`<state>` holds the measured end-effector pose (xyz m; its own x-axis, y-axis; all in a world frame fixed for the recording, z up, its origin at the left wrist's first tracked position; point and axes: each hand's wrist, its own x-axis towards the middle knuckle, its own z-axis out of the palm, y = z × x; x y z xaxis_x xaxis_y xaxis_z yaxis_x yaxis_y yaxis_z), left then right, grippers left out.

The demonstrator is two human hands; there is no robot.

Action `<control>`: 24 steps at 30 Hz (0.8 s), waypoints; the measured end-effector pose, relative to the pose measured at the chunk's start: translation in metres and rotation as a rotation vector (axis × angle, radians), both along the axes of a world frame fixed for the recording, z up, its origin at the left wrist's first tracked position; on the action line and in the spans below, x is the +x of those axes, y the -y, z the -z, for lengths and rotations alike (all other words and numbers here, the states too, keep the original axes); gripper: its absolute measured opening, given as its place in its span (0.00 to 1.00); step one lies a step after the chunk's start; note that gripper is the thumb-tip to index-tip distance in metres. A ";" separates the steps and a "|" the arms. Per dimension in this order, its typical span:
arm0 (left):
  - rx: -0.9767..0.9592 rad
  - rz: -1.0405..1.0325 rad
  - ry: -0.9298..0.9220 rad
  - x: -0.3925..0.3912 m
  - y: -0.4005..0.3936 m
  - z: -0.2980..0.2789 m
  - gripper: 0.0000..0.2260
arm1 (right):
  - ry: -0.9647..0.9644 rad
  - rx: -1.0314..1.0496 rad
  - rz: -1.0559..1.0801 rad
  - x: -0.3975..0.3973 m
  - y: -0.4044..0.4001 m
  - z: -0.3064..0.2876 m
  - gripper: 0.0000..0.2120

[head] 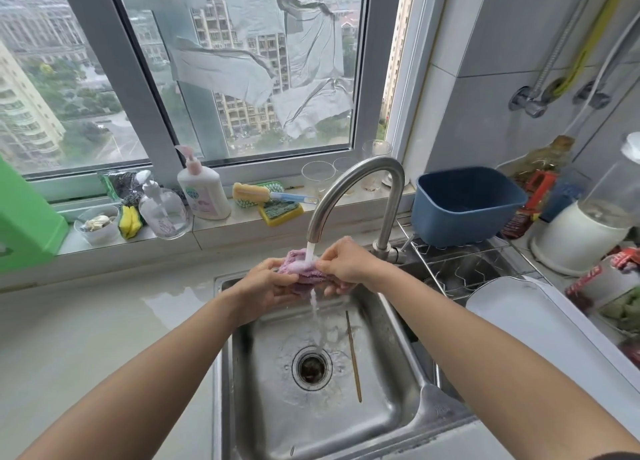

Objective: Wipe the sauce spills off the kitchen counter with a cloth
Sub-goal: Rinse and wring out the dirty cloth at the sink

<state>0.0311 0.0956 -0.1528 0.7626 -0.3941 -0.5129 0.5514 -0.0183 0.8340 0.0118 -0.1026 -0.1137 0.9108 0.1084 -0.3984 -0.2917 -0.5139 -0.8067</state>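
Note:
A purple cloth [300, 267] is bunched up under the running steel faucet [360, 196], above the steel sink [388, 411]. My left hand [268, 288] grips the cloth from the left and below. My right hand [346, 264] grips its right end, fingers curled over it. Water streams through the cloth down to the drain [311, 366]. The pale kitchen counter [104, 324] stretches left of the sink, wet and shiny near the sink's corner. I make out no sauce spill on it.
A thin chopstick [353, 355] lies in the sink. On the sill stand soap bottles [204, 189], sponges [280, 210] and glasses [317, 177]. A blue tub [467, 203] sits on a wire rack right of the faucet, with a white blender [588, 231] and packets beyond.

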 end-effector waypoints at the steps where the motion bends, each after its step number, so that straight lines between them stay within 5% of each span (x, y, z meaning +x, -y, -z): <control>1: -0.013 0.005 -0.012 0.000 0.002 -0.002 0.23 | -0.014 0.037 0.028 -0.001 -0.001 0.001 0.08; 8: -0.053 0.080 0.008 -0.008 0.012 -0.015 0.21 | -0.058 0.180 0.229 -0.006 -0.009 0.033 0.09; 11: -0.023 0.090 0.038 -0.007 0.010 -0.015 0.10 | -0.048 0.155 0.273 -0.008 -0.006 0.043 0.09; 15: 0.019 -0.233 0.014 0.007 0.005 -0.009 0.07 | -0.080 0.280 0.410 -0.011 0.007 0.046 0.06; 19: -0.006 -0.267 -0.008 0.008 0.007 -0.008 0.09 | -0.134 0.376 0.517 -0.006 0.008 0.050 0.16; 24: -0.081 -0.282 0.042 0.005 0.030 -0.019 0.08 | -0.359 0.847 0.487 -0.016 -0.006 0.051 0.23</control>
<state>0.0357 0.0652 -0.1336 0.8676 -0.2019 -0.4544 0.4906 0.1984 0.8485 -0.0043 -0.0962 -0.1645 0.7740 0.1318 -0.6193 -0.6099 0.4181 -0.6733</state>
